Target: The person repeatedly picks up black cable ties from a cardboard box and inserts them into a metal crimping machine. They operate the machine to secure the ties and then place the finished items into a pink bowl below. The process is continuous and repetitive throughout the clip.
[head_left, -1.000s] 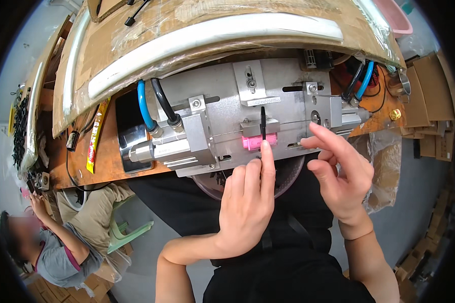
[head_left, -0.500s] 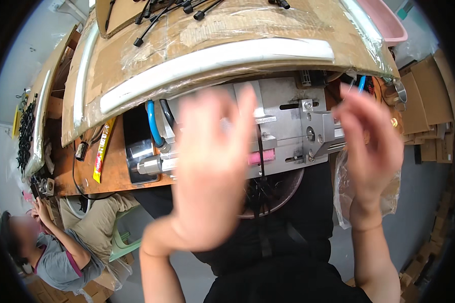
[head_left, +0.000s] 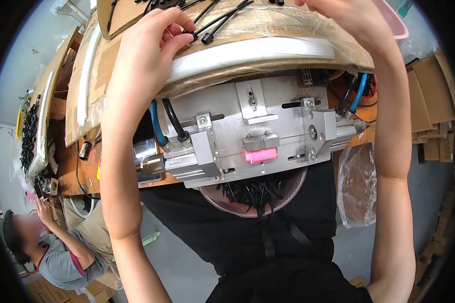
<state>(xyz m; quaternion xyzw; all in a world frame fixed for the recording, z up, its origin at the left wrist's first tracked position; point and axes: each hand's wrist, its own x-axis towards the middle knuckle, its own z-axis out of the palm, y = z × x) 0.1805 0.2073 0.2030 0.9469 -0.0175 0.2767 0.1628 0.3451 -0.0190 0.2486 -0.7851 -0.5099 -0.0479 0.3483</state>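
Observation:
My left hand (head_left: 149, 45) is over the cardboard-covered board (head_left: 280, 28), thumb and fingertips pinched on the thick end of a thin black stem (head_left: 189, 35). Several similar black stems lie beside it, one with its thick end (head_left: 207, 38) near my fingertips. My right hand (head_left: 351, 22) reaches to the top edge on the right, its fingers stretched out and partly cut off. I see nothing in it. Below and between my forearms sits a metal clamping fixture (head_left: 187, 103) with a pink block (head_left: 261, 155) at its front middle.
A round bowl (head_left: 207, 198) of black pieces sits under the fixture's front edge. Blue hoses (head_left: 156, 123) and black hoses (head_left: 174, 120) run to the fixture. A clear plastic bag (head_left: 356, 187) hangs at right. Another person (head_left: 60, 252) sits at far left.
Both hands have moved up and away from the fixture to the board behind it. My left hand has closed on a black stem. The black strip that hung over the pink block is gone from there.

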